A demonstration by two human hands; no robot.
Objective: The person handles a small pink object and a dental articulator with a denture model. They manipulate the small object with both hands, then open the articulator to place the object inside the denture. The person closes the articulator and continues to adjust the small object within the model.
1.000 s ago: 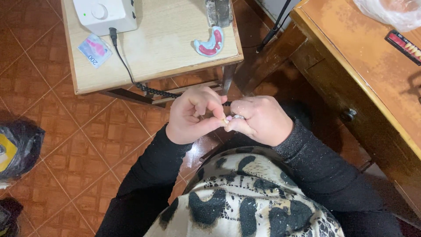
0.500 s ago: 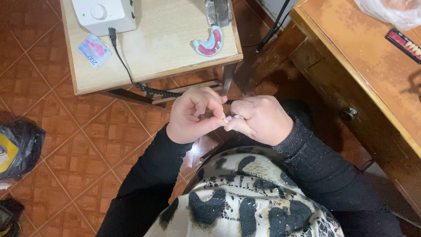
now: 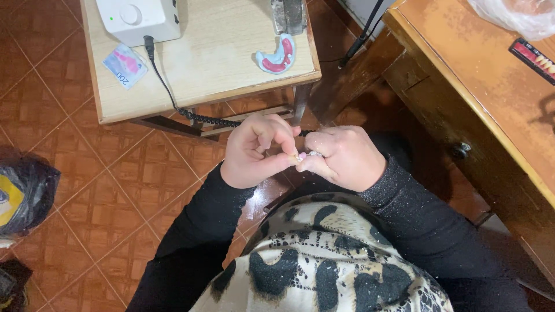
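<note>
- Two bare hands meet above a terracotta tiled floor (image 3: 133,173), in front of a small pale wooden table (image 3: 214,69).
- At far left, a dark bag with a yellow patch (image 3: 23,193) lies on the tiles, well apart from the hands.
- On the table, left to right: a small pink-and-blue packet (image 3: 124,65), a white plastic box with a round dial (image 3: 139,18) and a black cord (image 3: 167,92), then a pink-and-blue curved dental mould (image 3: 277,56).
- Left hand (image 3: 254,156) curls inward, thumb and fingertips pinching a tiny pale piece (image 3: 300,156), too small to identify.
- That piece sits between both hands, touching each; its long axis cannot be told.
- Right hand (image 3: 344,157) is clenched knuckles-up, its fingertips pressed to the same piece, possibly holding a fine tool.
- At right stands a brown wooden desk with a round knob (image 3: 462,150).
</note>
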